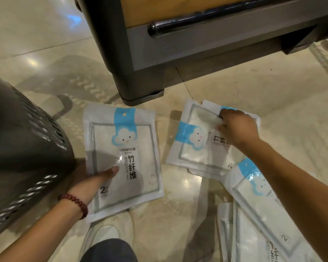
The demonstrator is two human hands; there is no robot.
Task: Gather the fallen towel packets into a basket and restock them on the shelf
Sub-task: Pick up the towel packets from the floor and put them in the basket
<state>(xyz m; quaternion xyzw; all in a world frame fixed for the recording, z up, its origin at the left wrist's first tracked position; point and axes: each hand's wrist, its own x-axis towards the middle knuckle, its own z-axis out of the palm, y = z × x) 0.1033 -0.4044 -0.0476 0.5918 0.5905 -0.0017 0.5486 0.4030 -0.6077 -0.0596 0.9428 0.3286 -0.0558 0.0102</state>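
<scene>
White towel packets with a blue cloud label lie on the floor. My left hand [95, 181] grips one packet [133, 154] by its lower left edge, thumb on top, just right of the dark grey basket [21, 148]. My right hand [235, 127] reaches forward, fingers curled on the top edge of a second packet [193, 140], which lies on another one. More packets [257, 210] lie under my right forearm at the lower right.
The dark base of the shelf unit [140, 72], with a black rail, stands on the glossy tile floor just beyond the packets. My white shoe [106, 233] and knee are at the bottom centre.
</scene>
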